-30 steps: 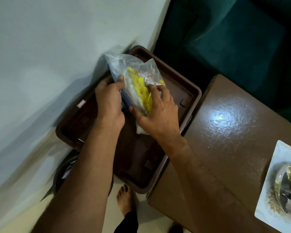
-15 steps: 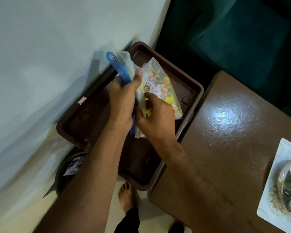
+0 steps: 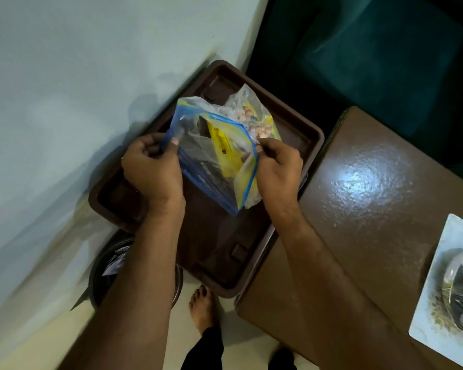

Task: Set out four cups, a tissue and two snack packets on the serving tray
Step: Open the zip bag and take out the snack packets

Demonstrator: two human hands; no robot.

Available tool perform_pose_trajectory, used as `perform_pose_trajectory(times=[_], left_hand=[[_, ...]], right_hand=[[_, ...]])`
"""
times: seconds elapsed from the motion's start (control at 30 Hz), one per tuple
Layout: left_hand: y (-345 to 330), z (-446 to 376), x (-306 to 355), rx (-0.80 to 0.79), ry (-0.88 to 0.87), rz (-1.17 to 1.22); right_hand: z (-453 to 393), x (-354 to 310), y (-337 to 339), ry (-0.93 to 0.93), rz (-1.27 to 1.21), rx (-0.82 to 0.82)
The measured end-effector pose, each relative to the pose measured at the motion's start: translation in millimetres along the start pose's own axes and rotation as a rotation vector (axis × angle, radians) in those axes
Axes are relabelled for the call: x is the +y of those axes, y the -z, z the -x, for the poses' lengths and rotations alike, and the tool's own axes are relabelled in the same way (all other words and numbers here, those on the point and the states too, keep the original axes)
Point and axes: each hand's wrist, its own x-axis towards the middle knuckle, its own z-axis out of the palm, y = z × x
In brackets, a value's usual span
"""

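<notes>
The left hand (image 3: pixel 151 166) and the right hand (image 3: pixel 277 166) are both closed in a pinch on the blue-edged mouth of the clear plastic zip bag (image 3: pixel 214 158), one hand on each side of it, and they hold it up above the dark brown plastic serving tray (image 3: pixel 300 129). One second ago both hands gripped the bag by its body with the mouth shut; half a second ago the left hand had taken the blue strip; now the mouth is pulled open between the two hands. I judge that the person is opening the bag to take out the snack packets, so no item of the task is set on the tray yet. Inside the bag, between the hands, a yellow snack packet (image 3: pixel 222 148) shows, and beyond the right hand there is a second packet with round brown snacks printed on it (image 3: pixel 254 121); how many packets are in the bag I cannot tell, because the plastic is crumpled and shiny. The forearms cover the near part of the tray. Cups and a tissue are not in view. To the right of the right hand stands the brown glossy bench (image 3: pixel 372 196); the white plate (image 3: pixel 428 324) on it is cut by the frame edge, and its contents are hard to make out.
</notes>
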Motion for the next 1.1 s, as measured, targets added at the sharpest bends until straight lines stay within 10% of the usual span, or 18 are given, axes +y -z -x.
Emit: perform_pose_trajectory(times=[0.2,0.3,0.5,0.67,0.83,1.1], left_hand=[[9,39,25,0.162,-0.397,-0.209],[4,63,42,-0.031,-0.544,-0.078],[2,65,39,-0.306,0.122,0.325],[6,59,17,-0.313,0.298,0.227],[8,54,9,-0.307,0.436,0.264],[7,52,6,-0.405,0.518,0.339]], right_hand=[[0,-3,4,0.029,-0.068,0.076],[15,-11,1,0.268,0.021,0.075],[22,-11,2,0.524,0.198,-0.142],[-19,-5,15,0.302,0.427,0.151],[-55,-1,18,-0.096,0.482,-0.060],[-46,-16,15,-0.076,0.364,-0.009]])
